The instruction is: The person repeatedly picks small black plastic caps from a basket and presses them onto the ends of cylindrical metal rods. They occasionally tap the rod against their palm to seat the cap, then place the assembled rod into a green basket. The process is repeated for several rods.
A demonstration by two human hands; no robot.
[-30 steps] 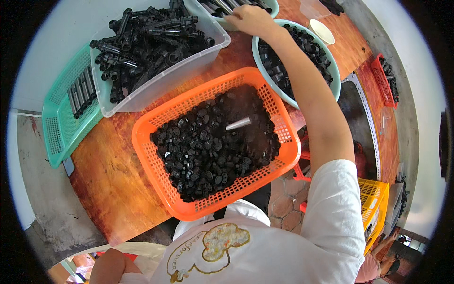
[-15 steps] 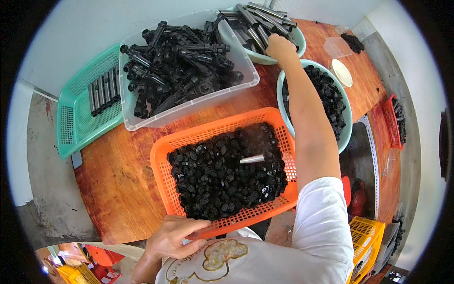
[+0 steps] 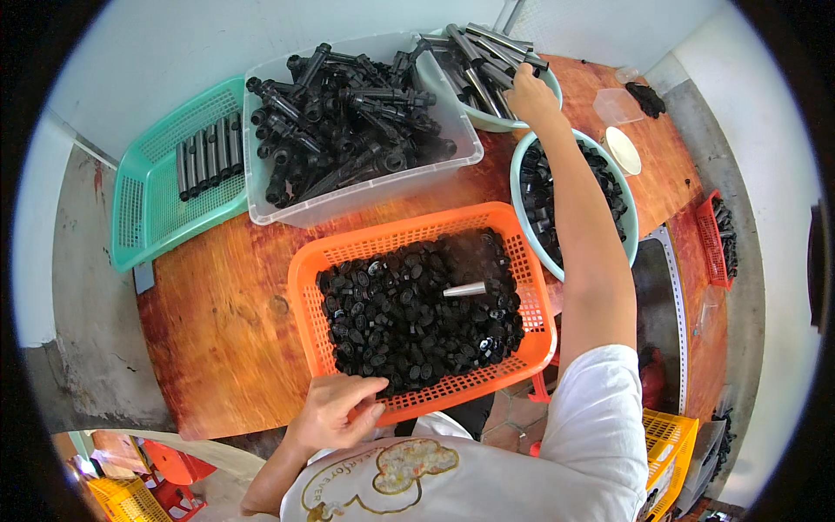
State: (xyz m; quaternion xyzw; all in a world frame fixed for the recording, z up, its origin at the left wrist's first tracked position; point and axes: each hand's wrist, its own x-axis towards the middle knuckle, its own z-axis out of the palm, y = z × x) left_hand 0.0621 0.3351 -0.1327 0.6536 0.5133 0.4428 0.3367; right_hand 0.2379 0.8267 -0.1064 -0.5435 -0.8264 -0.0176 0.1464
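Observation:
My right hand (image 3: 532, 97) reaches into a pale green basin (image 3: 497, 121) of shiny metal tubes (image 3: 480, 80). Its fingers curl round a tube there, their tips partly hidden. An orange basket (image 3: 306, 335) in front of me is filled with small black plastic caps (image 3: 391, 313); one short metal tube (image 3: 464, 289) lies on top of them. At the basket's near left corner, my left hand (image 3: 335, 409) holds the rim, with the index finger over it and the thumb lower down.
A clear tub (image 3: 365, 193) heaped with black pipe fittings (image 3: 348, 122) stands behind the orange basket. Left of it, a green basket (image 3: 130, 222) holds a row of tubes. Under my right forearm sits a round basin (image 3: 634, 209) of black parts. Yellow crates (image 3: 670, 435) stand low at right.
My right hand has shifted slightly among the tubes in the basin. My left thumb has drawn closer to the index finger at the basket rim. The view has shifted a little.

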